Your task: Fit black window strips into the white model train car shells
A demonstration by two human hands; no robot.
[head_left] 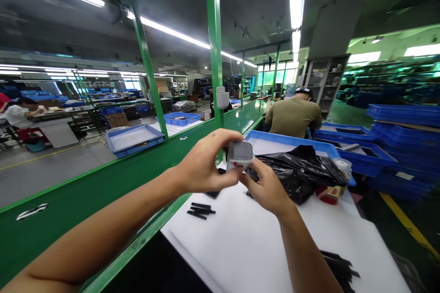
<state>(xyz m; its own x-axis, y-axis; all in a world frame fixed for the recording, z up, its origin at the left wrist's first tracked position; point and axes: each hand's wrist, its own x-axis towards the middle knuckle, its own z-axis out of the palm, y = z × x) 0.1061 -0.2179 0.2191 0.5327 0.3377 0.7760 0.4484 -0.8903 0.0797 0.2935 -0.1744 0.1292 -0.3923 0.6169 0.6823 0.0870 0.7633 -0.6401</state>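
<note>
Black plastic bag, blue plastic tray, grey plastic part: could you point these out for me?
Black plastic bag (299,178): head view, its crumpled middle.
Blue plastic tray (292,140): head view, its far rim.
Grey plastic part (239,154): head view, its flat top face.

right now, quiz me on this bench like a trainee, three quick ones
1. True or false: the left hand and the right hand both hold the small grey device.
2. The short black strips lie on: a) the white tabletop, b) the blue tray, c) the floor.
3. Does the person in the olive shirt face toward or away from the camera?

Key: 1 true; 2 a; 3 away
</note>
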